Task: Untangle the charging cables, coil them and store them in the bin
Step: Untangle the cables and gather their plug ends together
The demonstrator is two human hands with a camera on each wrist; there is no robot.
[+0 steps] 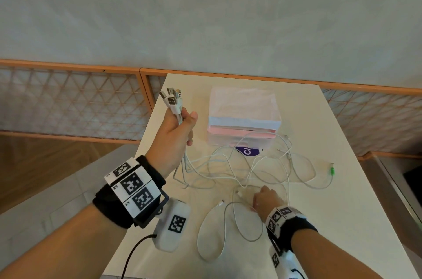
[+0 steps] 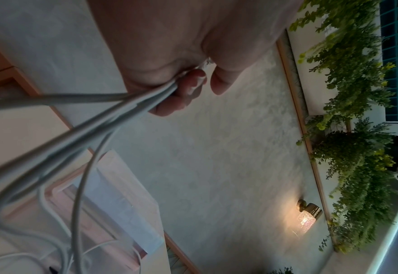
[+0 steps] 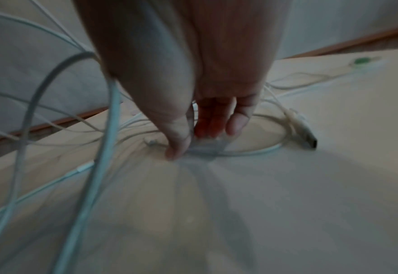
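Two hands work the cables (image 1: 230,171). Nearest, at 5 o'clock, the right hand (image 1: 266,198) reaches down among loose loops on the tabletop (image 1: 342,221); whether its fingertips (image 3: 176,152) pinch a strand cannot be told. At 10 o'clock, the raised left hand (image 1: 175,134) grips a bundle of connector ends (image 1: 172,99). Farthest, at 12 o'clock, stands the bin (image 1: 243,116).
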